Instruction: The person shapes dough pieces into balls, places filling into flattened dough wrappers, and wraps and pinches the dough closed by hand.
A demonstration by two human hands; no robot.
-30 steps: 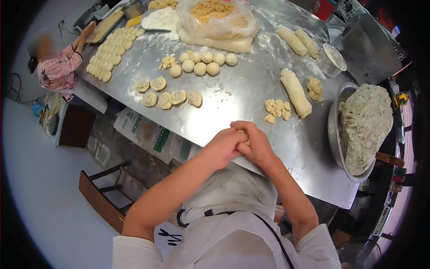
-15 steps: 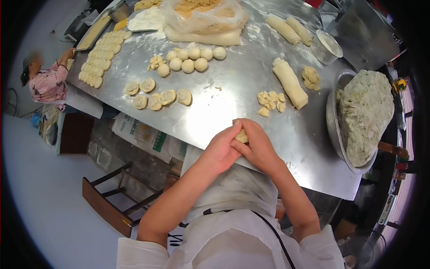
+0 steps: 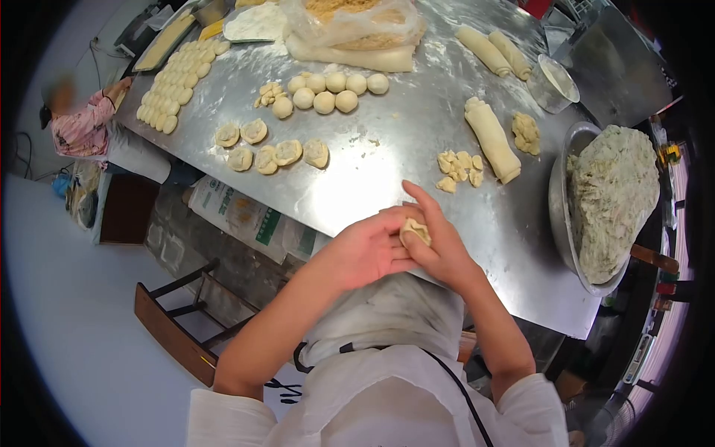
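Note:
Over the table's front edge, a small piece of dough (image 3: 415, 232) is pinched in my right hand (image 3: 445, 242). The right thumb presses on its near face, and the index finger sticks out away from it. My left hand (image 3: 363, 253) lies palm up beside it, fingers stretched out and touching the dough's left side; part of the contact is hidden. Beyond the hands, several dough rounds with pale filling (image 3: 287, 153) lie on the left. To the right are small dough pieces (image 3: 459, 167) and a thick dough roll (image 3: 493, 140).
Smooth dough balls (image 3: 324, 103) sit mid-table, behind them a plastic bag of crumbly filling (image 3: 357, 30). A metal bowl (image 3: 560, 201) holding a large greenish mass (image 3: 617, 201) stands right. A person in a pink top (image 3: 82, 130) is at the far left, near a wooden chair (image 3: 175, 335).
My hands, closed together around the dough before, have opened apart. The left palm now shows, and the dough is exposed under the right thumb. The view has shifted slightly.

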